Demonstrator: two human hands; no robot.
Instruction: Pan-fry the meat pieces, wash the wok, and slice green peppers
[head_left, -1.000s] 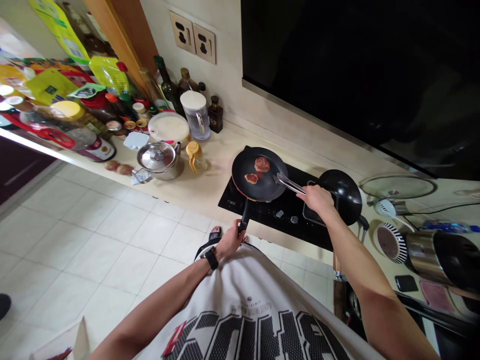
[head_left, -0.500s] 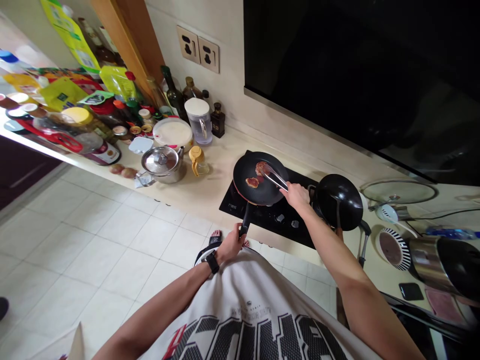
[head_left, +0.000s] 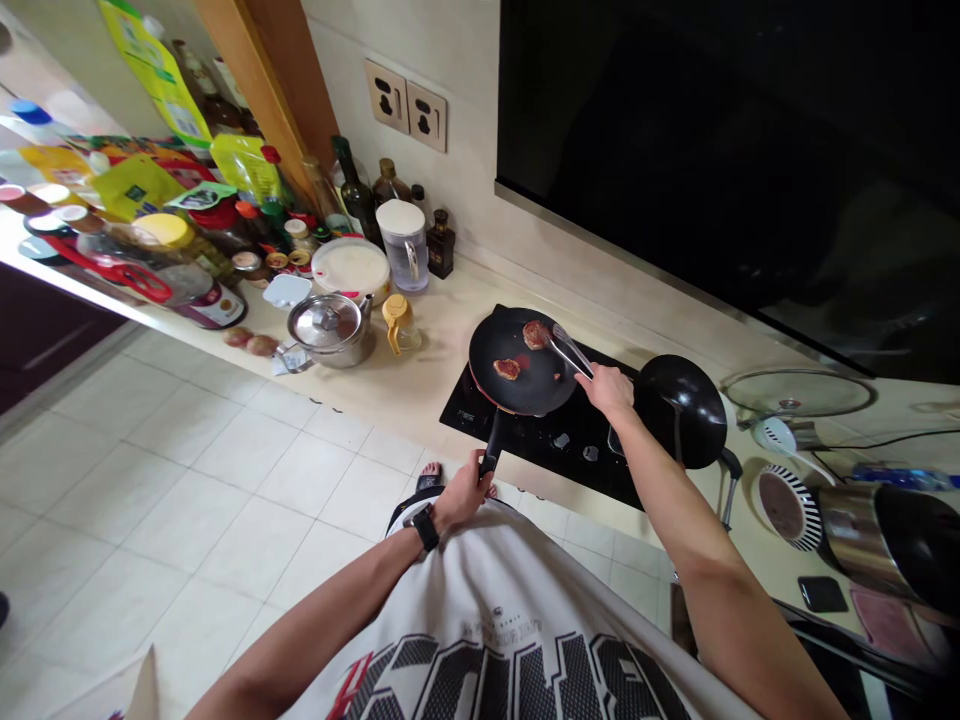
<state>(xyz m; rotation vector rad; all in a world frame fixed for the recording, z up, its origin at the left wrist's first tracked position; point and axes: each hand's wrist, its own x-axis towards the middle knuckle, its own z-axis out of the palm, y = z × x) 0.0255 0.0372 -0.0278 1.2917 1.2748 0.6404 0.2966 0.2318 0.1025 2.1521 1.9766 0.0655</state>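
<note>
My left hand [head_left: 461,495] grips the black handle [head_left: 492,440] of a black non-stick frying pan [head_left: 517,385], which sits on a black induction hob [head_left: 517,425]. Two browned meat patties lie in the pan, one at the far side [head_left: 535,334] and one nearer the front [head_left: 507,369]. My right hand [head_left: 609,391] holds metal tongs [head_left: 570,352] over the pan. Their tips are at the right edge of the far patty, and I cannot tell whether they touch it. A black wok [head_left: 681,410] stands just beyond my right hand.
On the counter [head_left: 442,320] to the left stand a lidded steel pot [head_left: 328,328], a yellow-lidded jug [head_left: 400,325], a plastic pitcher [head_left: 403,245] and several bottles. A glass lid [head_left: 797,392] and a steel pot [head_left: 885,540] lie right of the wok.
The tongs were right of the far patty, then moved onto it, and now sit back at its right edge. My left hand stays on the pan handle.
</note>
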